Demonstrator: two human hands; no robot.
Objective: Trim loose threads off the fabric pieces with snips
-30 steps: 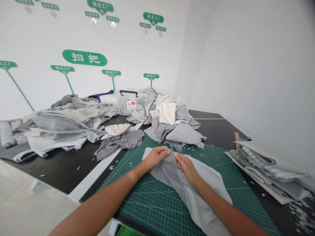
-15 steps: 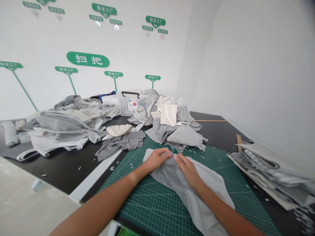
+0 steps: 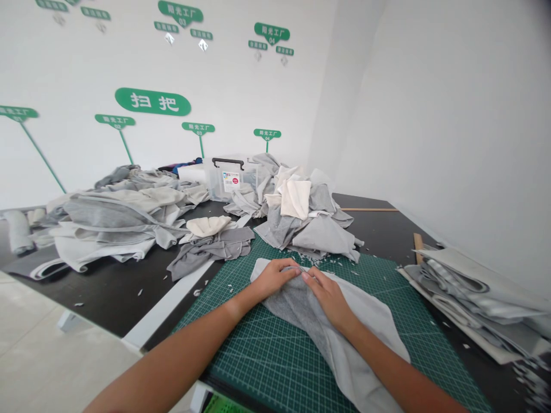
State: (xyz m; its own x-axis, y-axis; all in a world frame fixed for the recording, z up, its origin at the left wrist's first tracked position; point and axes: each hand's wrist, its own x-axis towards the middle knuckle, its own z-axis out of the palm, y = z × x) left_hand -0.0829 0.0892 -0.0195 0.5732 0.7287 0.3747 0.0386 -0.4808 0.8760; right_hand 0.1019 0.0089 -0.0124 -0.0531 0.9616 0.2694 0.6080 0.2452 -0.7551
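Observation:
A grey cloth (image 3: pixel 310 321) lies folded and rumpled across the green cutting mat (image 3: pixel 249 344), its lower end reaching the mat's front edge. My left hand (image 3: pixel 278 276) pinches the cloth's upper edge between thumb and fingers. Close beside it, my right hand (image 3: pixel 327 295) pinches the same edge, the two thumbs almost touching. Both hands rest low over the mat, and my right forearm crosses the cloth. Small scraps lie just beyond my fingers.
Beyond the mat is a heap of grey and cream cloths (image 3: pixel 301 215), with a clear lidded box (image 3: pixel 221 180) behind. A larger cloth pile (image 3: pixel 112 215) covers the left. Folded fabric (image 3: pixel 469 298) and a wooden strip (image 3: pixel 418 248) lie at right.
Both hands keep their pinch on the cloth and have barely moved. The background has shifted slightly upward in the view.

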